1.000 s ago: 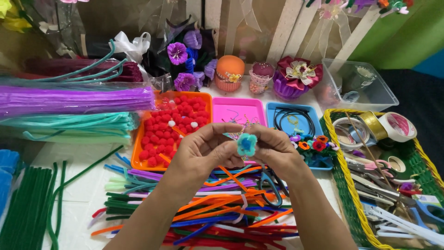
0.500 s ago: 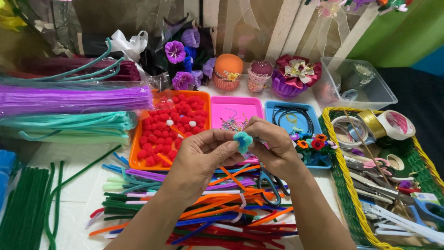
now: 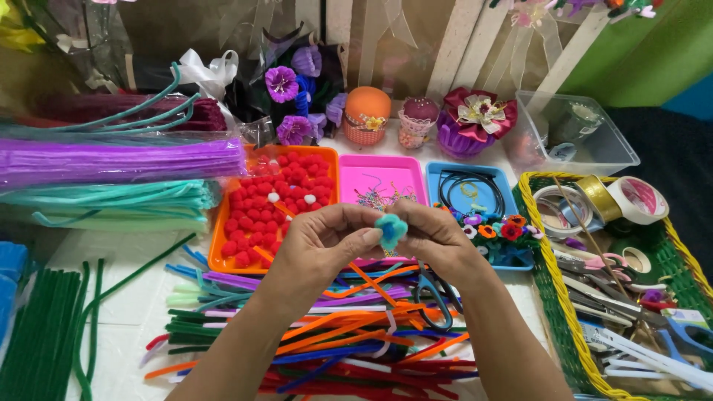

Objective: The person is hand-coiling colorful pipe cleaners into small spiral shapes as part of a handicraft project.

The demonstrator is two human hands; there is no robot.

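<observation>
Both hands meet above the middle of the counter [image 3: 134, 297], pinched together on a small teal fuzzy pipe-cleaner flower [image 3: 391, 229]. The left hand [image 3: 323, 245] grips it from the left with thumb and forefinger closed on its edge; the right hand [image 3: 434, 238] closes on it from the right, its fingertips touching the same piece. The flower sits between the two thumbs, held up off the counter, in front of the pink rectangular plastic tray [image 3: 382, 178].

Below the hands lies a loose heap of mixed pipe cleaners [image 3: 334, 349] in orange, red, blue, purple and green, with a pair of dark-handled scissors [image 3: 434, 301] resting on top of it, just under the right wrist. To the left of the pink tray stands an orange plastic tray filled with red pompoms [image 3: 275, 208] and a few white ones. To its right is a blue plastic tray [image 3: 471, 186] holding black cord loops, with a row of small fuzzy flowers [image 3: 494, 226] in several colours along its near edge.

At the right side stands a green and yellow woven basket [image 3: 546, 275] with tape rolls and tools in it. At the left lie bagged bundles of purple pipe cleaners [image 3: 111, 160], teal ones beneath them, and dark green stems [image 3: 44, 334] near the counter's edge.
</observation>
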